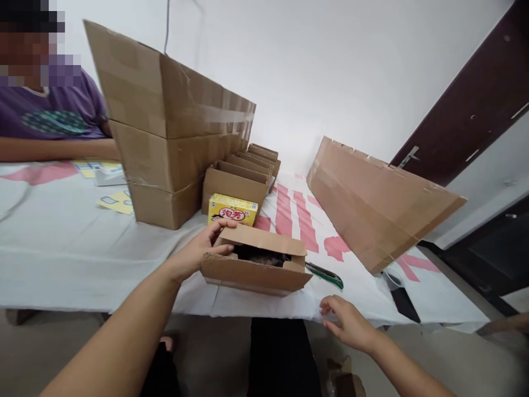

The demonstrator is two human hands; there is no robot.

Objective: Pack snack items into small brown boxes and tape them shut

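A small cardboard box (256, 278) lies at the front of the table with its top flaps parted; something dark inside cannot be made out. My left hand (202, 251) grips the box's left end, fingers at the far flap and thumb over the opening. Apart from the box, my right hand (345, 320) hovers by the table's front edge, fingers loosely bent and spread, holding nothing. Between that hand and the box's right end lies a green utility knife (325, 274). Just behind the box stands a yellow printed carton (233, 209) with red lettering.
A tall cardboard stack (173, 132) rises at left, with several open boxes (237, 176) lined up beside it. A large cardboard panel (372, 204) leans on the right. A roll of tape (392, 278) is near the right edge. Someone in a purple shirt (70, 110) sits at left.
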